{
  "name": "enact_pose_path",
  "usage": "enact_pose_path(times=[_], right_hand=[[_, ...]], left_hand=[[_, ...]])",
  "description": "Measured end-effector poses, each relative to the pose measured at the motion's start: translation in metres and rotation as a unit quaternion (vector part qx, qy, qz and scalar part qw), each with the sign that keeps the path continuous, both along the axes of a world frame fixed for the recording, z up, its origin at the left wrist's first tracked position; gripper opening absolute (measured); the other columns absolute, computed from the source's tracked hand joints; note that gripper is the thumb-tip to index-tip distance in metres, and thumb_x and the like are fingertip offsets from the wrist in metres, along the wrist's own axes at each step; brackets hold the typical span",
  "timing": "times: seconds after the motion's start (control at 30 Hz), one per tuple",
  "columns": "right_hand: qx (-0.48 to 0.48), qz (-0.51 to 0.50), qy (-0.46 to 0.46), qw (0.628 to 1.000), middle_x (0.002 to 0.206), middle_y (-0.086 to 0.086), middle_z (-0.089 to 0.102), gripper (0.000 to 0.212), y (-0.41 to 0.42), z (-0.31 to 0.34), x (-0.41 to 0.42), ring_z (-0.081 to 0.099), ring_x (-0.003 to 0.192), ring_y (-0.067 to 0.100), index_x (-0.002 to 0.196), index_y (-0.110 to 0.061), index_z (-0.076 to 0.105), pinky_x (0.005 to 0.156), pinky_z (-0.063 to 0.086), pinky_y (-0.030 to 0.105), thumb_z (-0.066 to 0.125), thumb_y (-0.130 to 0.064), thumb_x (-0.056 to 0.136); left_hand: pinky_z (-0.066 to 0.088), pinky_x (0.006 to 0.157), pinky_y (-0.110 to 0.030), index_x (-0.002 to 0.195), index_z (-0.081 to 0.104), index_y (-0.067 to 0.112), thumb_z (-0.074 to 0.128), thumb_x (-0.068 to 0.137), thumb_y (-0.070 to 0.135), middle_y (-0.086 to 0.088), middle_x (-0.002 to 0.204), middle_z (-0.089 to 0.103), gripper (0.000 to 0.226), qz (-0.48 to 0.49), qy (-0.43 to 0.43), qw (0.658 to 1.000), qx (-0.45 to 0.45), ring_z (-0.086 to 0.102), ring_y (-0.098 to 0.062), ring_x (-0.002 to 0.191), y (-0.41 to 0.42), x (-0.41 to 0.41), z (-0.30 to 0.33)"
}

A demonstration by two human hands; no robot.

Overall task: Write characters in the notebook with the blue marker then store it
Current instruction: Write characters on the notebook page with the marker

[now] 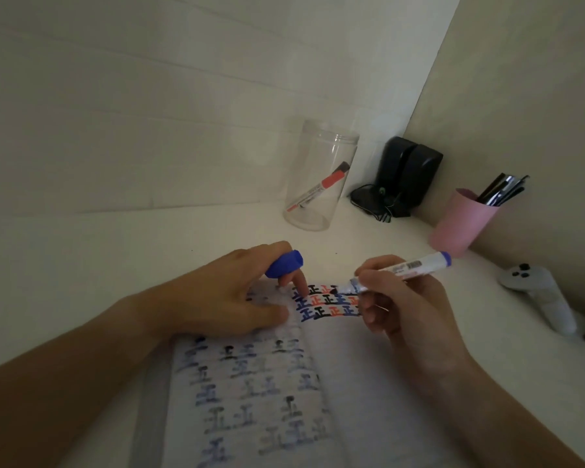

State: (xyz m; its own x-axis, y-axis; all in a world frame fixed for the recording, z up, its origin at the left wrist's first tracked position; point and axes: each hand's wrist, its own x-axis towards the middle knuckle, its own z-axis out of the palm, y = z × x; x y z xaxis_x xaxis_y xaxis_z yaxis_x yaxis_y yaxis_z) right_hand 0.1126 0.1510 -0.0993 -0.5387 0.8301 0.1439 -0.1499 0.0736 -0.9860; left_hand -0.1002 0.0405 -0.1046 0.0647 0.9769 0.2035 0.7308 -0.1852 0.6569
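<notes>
left hand [230, 298] pressed flat, right hand [406, 312] fingers [368, 278] pinched

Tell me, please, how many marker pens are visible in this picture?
2: the blue marker held in the right hand over the notebook, and a red marker leaning inside the clear jar. The pink cup holds dark pens, which could include more.

Blue cap [285, 263]; white marker [402, 270] with blue end; blue, red, black characters [328, 304] on white notebook [352, 383]; pink cup [460, 221].

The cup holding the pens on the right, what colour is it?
Pink cup, seen in the head view.
</notes>
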Motion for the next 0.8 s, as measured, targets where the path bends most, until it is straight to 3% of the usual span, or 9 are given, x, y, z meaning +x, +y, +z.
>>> enact_pose_path(times=[0.07, 0.17, 0.3, 0.4, 0.53, 0.67, 0.8], right_hand=[[0.005, -0.022, 0.016, 1.0, 0.053, 0.006, 0.057, 0.026, 0.006, 0.001, 0.006, 0.049, 0.045, 0.016, 0.069, -0.013, 0.072, 0.039, 0.037, 0.022, 0.062, 0.004, 0.086], [0.008, -0.022, 0.003, 1.0, 0.054, 0.008, 0.058, 0.019, 0.008, 0.001, 0.012, 0.051, 0.046, 0.018, 0.074, -0.009, 0.071, 0.038, 0.04, 0.023, 0.062, 0.004, 0.085], [0.058, 0.009, -0.069, 0.996, 0.058, 0.012, 0.065, 0.008, -0.006, -0.01, 0.005, 0.058, 0.048, 0.019, 0.075, -0.005, 0.074, 0.045, 0.048, 0.024, 0.074, 0.003, 0.078], [0.094, 0.006, -0.09, 0.991, 0.06, 0.014, 0.067, 0.009, -0.008, -0.016, 0.002, 0.06, 0.05, 0.022, 0.076, -0.004, 0.074, 0.047, 0.051, 0.027, 0.073, 0.004, 0.079], [0.118, 0.014, -0.127, 0.985, 0.063, 0.012, 0.071, 0.004, -0.01, -0.017, 0.003, 0.062, 0.053, 0.022, 0.078, -0.01, 0.076, 0.049, 0.051, 0.031, 0.077, -0.006, 0.079], [0.129, 0.015, -0.136, 0.982, 0.064, 0.011, 0.073, 0.004, -0.011, -0.016, 0.003, 0.064, 0.054, 0.02, 0.079, -0.012, 0.077, 0.05, 0.051, 0.031, 0.079, -0.008, 0.079], [0.14, 0.015, -0.155, 0.978, 0.065, 0.009, 0.075, 0.002, -0.013, -0.016, 0.003, 0.067, 0.054, 0.017, 0.078, -0.014, 0.079, 0.052, 0.053, 0.027, 0.081, -0.013, 0.078]], left_hand=[[0.051, 0.09, -0.05, 0.094, 0.047, 0.034, 0.069, 0.087, 0.035, 0.006, 0.121, 0.07, 0.023, -0.004, 0.022, 1.0, -0.01, 0.064, -0.025, 0.106, 0.002, -0.002, -0.002], [0.05, 0.092, -0.046, 0.095, 0.047, 0.029, 0.071, 0.089, 0.032, 0.01, 0.12, 0.07, 0.025, -0.012, 0.048, 0.999, -0.01, 0.062, -0.021, 0.105, 0.005, -0.004, -0.002], [0.049, 0.086, -0.038, 0.095, 0.049, 0.022, 0.074, 0.09, 0.027, 0.035, 0.113, 0.067, 0.025, -0.022, 0.045, 0.999, -0.007, 0.061, -0.014, 0.1, 0.005, -0.006, 0.0], [0.051, 0.088, -0.045, 0.092, 0.047, 0.024, 0.074, 0.089, 0.028, 0.025, 0.121, 0.07, 0.027, -0.028, 0.041, 0.999, -0.006, 0.065, -0.018, 0.103, 0.005, -0.008, 0.0], [0.05, 0.084, -0.036, 0.087, 0.045, 0.028, 0.075, 0.089, 0.025, 0.027, 0.117, 0.071, 0.03, -0.028, 0.038, 0.999, -0.007, 0.065, -0.009, 0.102, 0.005, -0.008, 0.0], [0.052, 0.091, -0.044, 0.086, 0.044, 0.031, 0.075, 0.089, 0.026, 0.02, 0.122, 0.072, 0.031, -0.03, 0.04, 0.999, -0.004, 0.065, -0.013, 0.108, 0.005, -0.007, 0.001], [0.052, 0.089, -0.044, 0.086, 0.045, 0.032, 0.076, 0.088, 0.029, 0.021, 0.116, 0.072, 0.031, -0.021, 0.046, 0.999, -0.003, 0.065, -0.014, 0.102, 0.004, -0.007, 0.001]])
